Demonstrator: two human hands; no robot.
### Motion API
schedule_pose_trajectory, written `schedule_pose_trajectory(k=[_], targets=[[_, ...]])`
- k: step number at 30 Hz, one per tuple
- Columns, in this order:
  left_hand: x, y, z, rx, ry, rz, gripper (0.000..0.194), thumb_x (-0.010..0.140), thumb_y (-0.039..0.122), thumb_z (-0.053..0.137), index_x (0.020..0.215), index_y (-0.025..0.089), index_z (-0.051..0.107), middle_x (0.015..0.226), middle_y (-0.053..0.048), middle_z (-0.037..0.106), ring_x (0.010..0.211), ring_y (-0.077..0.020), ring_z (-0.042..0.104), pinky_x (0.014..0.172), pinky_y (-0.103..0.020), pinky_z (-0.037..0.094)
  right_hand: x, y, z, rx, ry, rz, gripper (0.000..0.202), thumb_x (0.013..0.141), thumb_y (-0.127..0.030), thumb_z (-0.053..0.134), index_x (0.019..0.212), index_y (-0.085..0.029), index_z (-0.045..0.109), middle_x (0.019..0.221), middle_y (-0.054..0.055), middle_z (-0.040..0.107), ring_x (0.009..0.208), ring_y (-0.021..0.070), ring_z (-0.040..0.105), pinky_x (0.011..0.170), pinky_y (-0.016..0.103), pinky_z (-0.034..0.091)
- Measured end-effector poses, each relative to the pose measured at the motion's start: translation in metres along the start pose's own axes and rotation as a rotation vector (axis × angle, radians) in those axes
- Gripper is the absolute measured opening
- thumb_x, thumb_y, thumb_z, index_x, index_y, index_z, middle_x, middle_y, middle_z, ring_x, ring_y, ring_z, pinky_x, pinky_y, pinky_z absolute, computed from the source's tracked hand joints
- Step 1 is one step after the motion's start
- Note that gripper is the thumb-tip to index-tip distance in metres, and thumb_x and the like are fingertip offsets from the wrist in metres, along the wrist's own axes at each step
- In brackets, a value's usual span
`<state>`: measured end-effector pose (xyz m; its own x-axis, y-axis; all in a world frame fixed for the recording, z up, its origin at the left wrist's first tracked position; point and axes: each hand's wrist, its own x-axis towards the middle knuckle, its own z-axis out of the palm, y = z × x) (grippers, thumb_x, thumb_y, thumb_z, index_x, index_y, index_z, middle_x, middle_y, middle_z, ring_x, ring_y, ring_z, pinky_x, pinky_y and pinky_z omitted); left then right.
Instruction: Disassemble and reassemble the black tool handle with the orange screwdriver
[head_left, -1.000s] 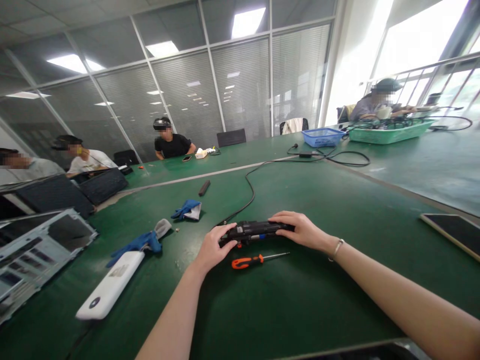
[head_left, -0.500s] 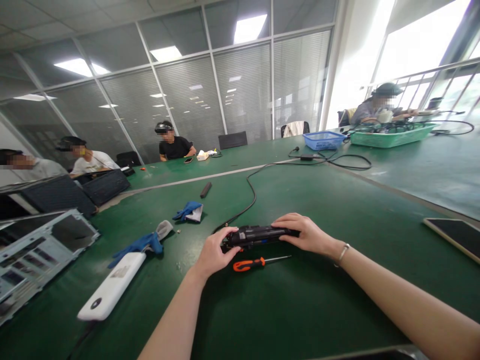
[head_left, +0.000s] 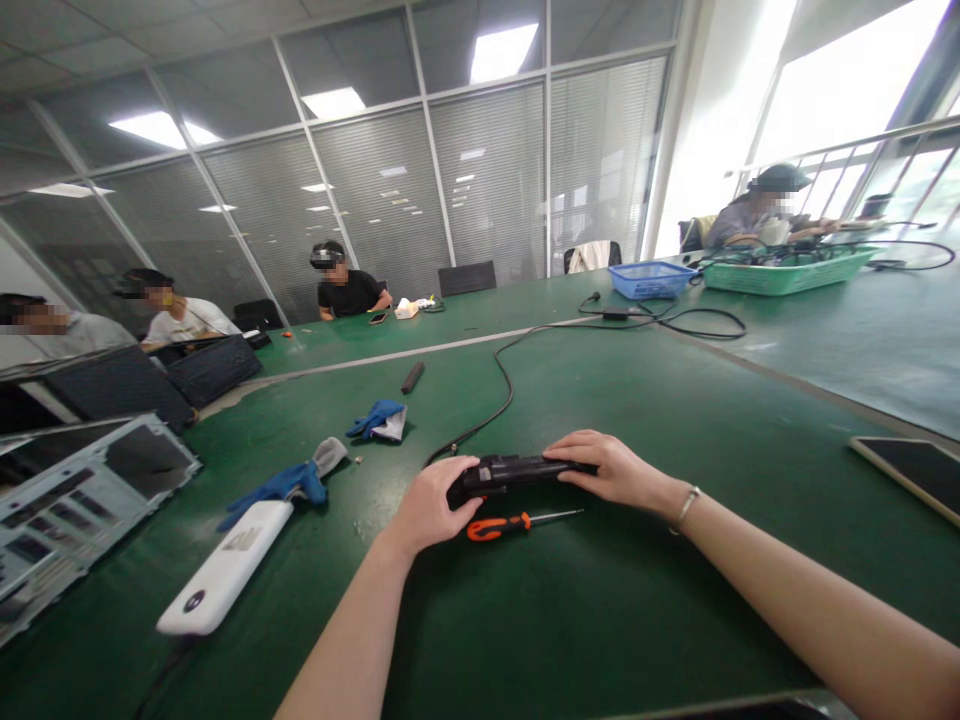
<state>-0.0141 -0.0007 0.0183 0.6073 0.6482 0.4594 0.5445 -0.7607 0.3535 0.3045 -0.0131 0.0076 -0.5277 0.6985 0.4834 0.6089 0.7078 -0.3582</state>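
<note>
A long black corded device [head_left: 517, 471], its exact kind unclear, lies crosswise between my hands just above the table. My left hand [head_left: 435, 505] grips its left end, thumb on the near side and fingers over the top. At the other end, my right hand [head_left: 611, 470] holds it with the thumb below and the fingers above. Both palms hide the device's ends. A black cable [head_left: 495, 410] runs away from near the left end. Just in front of the device, a screwdriver [head_left: 501, 526] with an orange and black handle rests on the table, its shaft pointing right.
To the left lie a white power strip [head_left: 229, 570], blue and grey gloves [head_left: 289, 485] and a metal computer case [head_left: 90, 510]. A phone [head_left: 911, 475] is at the right. Blue [head_left: 651, 282] and green [head_left: 787, 275] baskets stand farther back. Several people sit around the green table [head_left: 600, 620].
The device has turned slightly about its length, so a blue spot on its near side no longer shows. My left hand covers more of its end. The screwdriver stays put.
</note>
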Motion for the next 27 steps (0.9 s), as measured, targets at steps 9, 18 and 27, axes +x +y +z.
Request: schedule_pose_trajectory(k=[9,18,27], targets=[[0.005,-0.015,0.014,-0.073,0.025,-0.149,0.053,0.069,0.016,0.076,0.118,0.021,0.058,0.124,-0.008,0.062,0.116,-0.0273,0.057,0.103,-0.047,0.042,0.001,-0.003,0.001,-0.045,-0.071,0.073,0.043,0.089,-0.039,0.054,0.131,-0.026,0.053,0.12,0.007,0.062,0.101,0.022,0.062,0.089,0.036,0.05],[0.004,-0.015,0.013,-0.094,0.028,-0.156,0.055,0.069,0.015,0.076,0.12,0.023,0.058,0.122,-0.006,0.064,0.113,-0.0252,0.059,0.103,-0.044,0.043,0.0,-0.002,0.003,-0.106,-0.02,0.01,0.038,0.091,-0.035,0.053,0.128,-0.025,0.056,0.119,0.008,0.064,0.105,0.0219,0.061,0.092,0.036,0.049],[0.005,-0.013,0.011,-0.129,0.026,-0.191,0.053,0.064,0.015,0.079,0.114,0.02,0.061,0.121,-0.007,0.064,0.113,-0.0256,0.059,0.103,-0.041,0.043,0.002,-0.004,0.0,-0.101,-0.039,-0.042,0.04,0.09,-0.031,0.054,0.129,-0.026,0.054,0.12,0.007,0.064,0.104,0.0214,0.063,0.091,0.036,0.05]])
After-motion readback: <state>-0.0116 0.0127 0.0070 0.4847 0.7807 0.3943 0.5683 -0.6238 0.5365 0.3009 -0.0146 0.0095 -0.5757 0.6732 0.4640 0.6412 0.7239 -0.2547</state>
